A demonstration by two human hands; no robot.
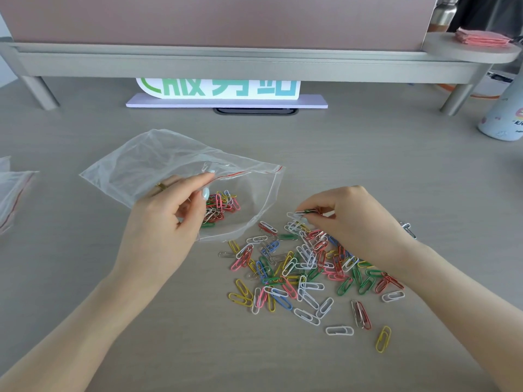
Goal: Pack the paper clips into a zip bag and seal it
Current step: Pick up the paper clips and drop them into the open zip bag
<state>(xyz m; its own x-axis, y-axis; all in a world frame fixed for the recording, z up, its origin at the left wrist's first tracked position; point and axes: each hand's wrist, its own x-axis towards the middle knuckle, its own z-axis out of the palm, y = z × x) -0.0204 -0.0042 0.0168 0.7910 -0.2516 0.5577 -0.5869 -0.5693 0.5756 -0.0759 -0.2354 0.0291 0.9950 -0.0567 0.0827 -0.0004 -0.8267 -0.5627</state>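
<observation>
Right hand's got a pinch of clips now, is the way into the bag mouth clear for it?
Probably yes. The left hand holds the zip bag mouth open toward the right hand, and only loose paper clips lying flat on the desk sit between them.

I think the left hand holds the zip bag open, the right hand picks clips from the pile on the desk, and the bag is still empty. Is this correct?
Not quite. In the head view the zip bag is not empty: a small heap of coloured paper clips already lies inside it. The rest stands: the left hand holds the bag's mouth open, and the right hand pinches clips from the pile on the desk.
</observation>
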